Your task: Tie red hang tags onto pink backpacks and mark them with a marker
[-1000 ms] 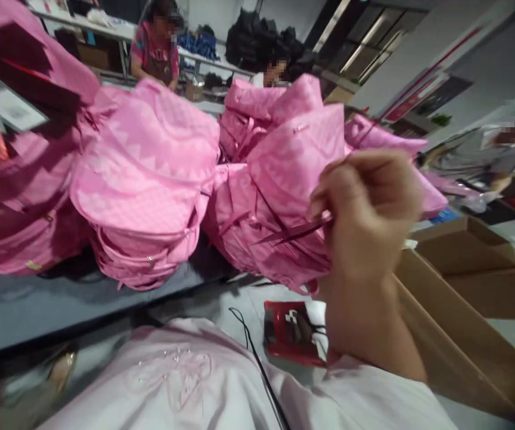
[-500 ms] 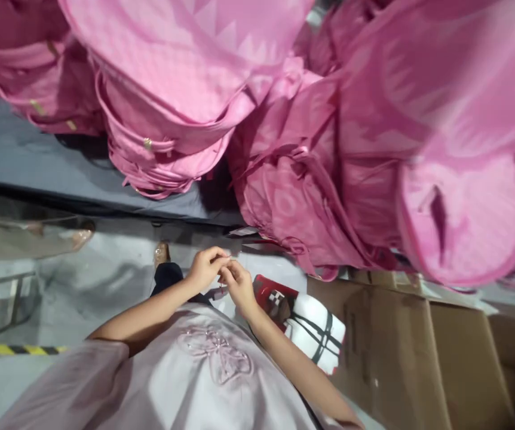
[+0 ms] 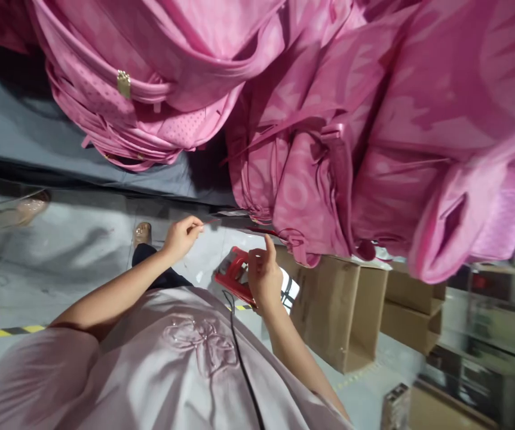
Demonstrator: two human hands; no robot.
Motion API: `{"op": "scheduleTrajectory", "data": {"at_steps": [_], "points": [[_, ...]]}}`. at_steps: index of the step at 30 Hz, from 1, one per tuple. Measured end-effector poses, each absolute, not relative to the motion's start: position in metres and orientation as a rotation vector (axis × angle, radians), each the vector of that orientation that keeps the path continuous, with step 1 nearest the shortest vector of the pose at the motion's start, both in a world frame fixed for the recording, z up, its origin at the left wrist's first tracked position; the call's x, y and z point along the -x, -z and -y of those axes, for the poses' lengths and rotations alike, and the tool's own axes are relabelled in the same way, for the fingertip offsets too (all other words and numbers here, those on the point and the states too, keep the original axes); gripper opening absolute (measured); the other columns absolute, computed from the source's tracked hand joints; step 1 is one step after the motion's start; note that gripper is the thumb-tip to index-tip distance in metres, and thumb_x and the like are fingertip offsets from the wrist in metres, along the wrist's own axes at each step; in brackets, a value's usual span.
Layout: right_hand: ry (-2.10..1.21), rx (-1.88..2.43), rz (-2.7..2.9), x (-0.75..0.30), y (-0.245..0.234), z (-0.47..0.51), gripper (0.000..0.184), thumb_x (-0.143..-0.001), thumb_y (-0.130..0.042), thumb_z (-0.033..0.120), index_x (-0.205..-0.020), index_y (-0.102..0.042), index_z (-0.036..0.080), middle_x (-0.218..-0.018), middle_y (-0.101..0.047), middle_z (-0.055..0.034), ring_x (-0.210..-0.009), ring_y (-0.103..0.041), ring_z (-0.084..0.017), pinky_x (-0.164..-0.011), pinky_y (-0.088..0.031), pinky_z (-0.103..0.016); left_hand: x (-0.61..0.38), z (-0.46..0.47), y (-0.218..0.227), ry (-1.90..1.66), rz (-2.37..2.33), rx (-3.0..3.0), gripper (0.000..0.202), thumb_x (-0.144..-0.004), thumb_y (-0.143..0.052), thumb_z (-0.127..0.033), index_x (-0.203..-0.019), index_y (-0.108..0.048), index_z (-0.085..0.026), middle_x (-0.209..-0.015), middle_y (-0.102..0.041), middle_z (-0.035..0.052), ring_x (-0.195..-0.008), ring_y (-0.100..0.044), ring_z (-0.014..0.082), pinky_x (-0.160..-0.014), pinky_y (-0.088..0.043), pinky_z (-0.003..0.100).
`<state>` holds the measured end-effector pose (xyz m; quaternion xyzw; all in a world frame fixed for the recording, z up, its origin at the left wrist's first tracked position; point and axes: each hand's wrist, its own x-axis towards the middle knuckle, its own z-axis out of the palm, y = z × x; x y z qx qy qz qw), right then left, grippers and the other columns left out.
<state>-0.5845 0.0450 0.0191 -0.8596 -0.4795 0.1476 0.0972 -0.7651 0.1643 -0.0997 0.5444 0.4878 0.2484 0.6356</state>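
Note:
My left hand (image 3: 182,240) is closed in a pinch, with a thin reddish strand (image 3: 210,222) poking out past the fingertips. What kind of strand it is, I cannot make out. To its right, my right hand (image 3: 265,276) is raised with the index finger stretched out and the others partly curled; nothing shows in it. Just above that fingertip hangs the lower edge of a pink backpack (image 3: 313,197) with straps. Another pink backpack (image 3: 150,101), with a gold zip pull (image 3: 123,83), sits further left on the dark-covered table (image 3: 11,125).
More pink bags (image 3: 445,113) crowd the right side. Below stands a red object (image 3: 235,278) beside a white bundle with black straps (image 3: 290,291), partly behind my right hand. Cardboard boxes (image 3: 329,310) stand at the right. A person's foot (image 3: 33,208) shows at far left.
My hands, together before, have drawn apart; the left keeps its pinch, and the right has extended its index finger. The view has shifted, with more boxes showing at the right.

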Motion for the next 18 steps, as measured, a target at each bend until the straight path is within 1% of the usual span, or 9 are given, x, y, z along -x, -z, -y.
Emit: {"op": "scheduleTrajectory", "data": {"at_steps": [2, 3, 5, 7, 9, 12, 14, 16, 18], "points": [[-0.46, 2.728, 1.451, 0.58, -0.024, -0.043, 0.039, -0.093, -0.042, 0.03, -0.128, -0.053, 0.017, -0.087, -0.073, -0.0085, -0.07, -0.068, -0.022, -0.059, -0.043, -0.029, 0.756, -0.173, 0.098, -0.538, -1.102, -1.305, 0.01, -0.087, -0.058, -0.027, -0.089, -0.066, -0.02, -0.08, -0.072, 0.0011, -0.073, -0.067, 0.0152, -0.069, -0.05, 0.025], [-0.469, 2.781, 1.454, 0.578, -0.024, -0.041, 0.033, -0.092, -0.042, 0.031, -0.118, -0.058, 0.018, -0.084, -0.073, -0.0084, -0.069, -0.068, -0.022, -0.058, -0.041, -0.029, 0.748, -0.178, 0.098, -0.534, -1.091, -1.348, 0.009, -0.087, -0.059, -0.024, -0.088, -0.067, -0.02, -0.088, -0.073, 0.0028, -0.082, -0.069, 0.0165, -0.075, -0.051, 0.026], [-0.427, 2.778, 1.416, 0.574, -0.022, -0.034, 0.027, -0.092, -0.043, 0.035, -0.102, -0.062, 0.019, -0.082, -0.072, -0.0078, -0.068, -0.068, -0.022, -0.058, -0.043, -0.029, 0.723, -0.191, 0.099, -0.499, -1.022, -1.462, 0.01, -0.087, -0.057, -0.017, -0.087, -0.067, -0.019, -0.12, -0.07, 0.0066, -0.106, -0.066, 0.0189, -0.09, -0.05, 0.029], [-0.337, 2.694, 1.334, 0.57, -0.023, -0.024, 0.026, -0.091, -0.045, 0.038, -0.099, -0.061, 0.019, -0.085, -0.072, -0.0074, -0.07, -0.068, -0.021, -0.062, -0.047, -0.029, 0.691, -0.204, 0.102, -0.428, -0.91, -1.552, 0.015, -0.087, -0.053, -0.012, -0.086, -0.068, -0.017, -0.142, -0.057, 0.0072, -0.116, -0.062, 0.0197, -0.095, -0.048, 0.028], [-0.205, 2.629, 1.25, 0.565, -0.031, -0.014, 0.028, -0.091, -0.047, 0.039, -0.104, -0.061, 0.018, -0.088, -0.072, -0.008, -0.072, -0.069, -0.02, -0.064, -0.05, -0.029, 0.661, -0.211, 0.106, -0.348, -0.818, -1.567, 0.017, -0.087, -0.052, -0.012, -0.085, -0.069, -0.015, -0.136, -0.061, 0.0093, -0.105, -0.065, 0.019, -0.085, -0.051, 0.026], [0.155, 2.606, 1.167, 0.549, -0.051, -0.003, 0.03, -0.093, -0.05, 0.039, -0.108, -0.061, 0.015, -0.092, -0.071, -0.01, -0.075, -0.068, -0.02, -0.065, -0.052, -0.03, 0.639, -0.208, 0.112, -0.316, -0.76, -1.54, 0.013, -0.083, -0.056, -0.014, -0.081, -0.069, -0.014, -0.105, -0.073, 0.009, -0.082, -0.067, 0.0184, -0.07, -0.051, 0.025], [0.381, 2.584, 1.177, 0.528, -0.065, 0.002, 0.029, -0.095, -0.049, 0.039, -0.103, -0.063, 0.015, -0.093, -0.069, -0.0111, -0.08, -0.067, -0.021, -0.071, -0.052, -0.032, 0.644, -0.204, 0.113, -0.346, -0.797, -1.547, 0.013, -0.081, -0.055, -0.012, -0.078, -0.068, -0.014, -0.097, -0.074, 0.0089, -0.085, -0.067, 0.0203, -0.076, -0.05, 0.027], [0.459, 2.566, 1.232, 0.498, -0.075, 0.005, 0.03, -0.096, -0.047, 0.038, -0.105, -0.063, 0.015, -0.098, -0.067, -0.0125, -0.086, -0.064, -0.022, -0.077, -0.052, -0.036, 0.658, -0.202, 0.105, -0.482, -0.96, -1.549, 0.016, -0.085, -0.051, -0.014, -0.084, -0.068, -0.015, -0.101, -0.073, 0.0096, -0.094, -0.067, 0.0213, -0.084, -0.049, 0.029], [0.47, 2.561, 1.271, 0.462, -0.083, 0.006, 0.035, -0.095, -0.045, 0.038, -0.116, -0.059, 0.014, -0.106, -0.065, -0.0154, -0.091, -0.062, -0.024, -0.08, -0.051, -0.04, 0.672, -0.199, 0.079, -0.689, -1.08, -1.509, 0.016, -0.09, -0.052, -0.022, -0.089, -0.067, -0.017, -0.094, -0.074, 0.0063, -0.085, -0.069, 0.0178, -0.078, -0.049, 0.026]]}}
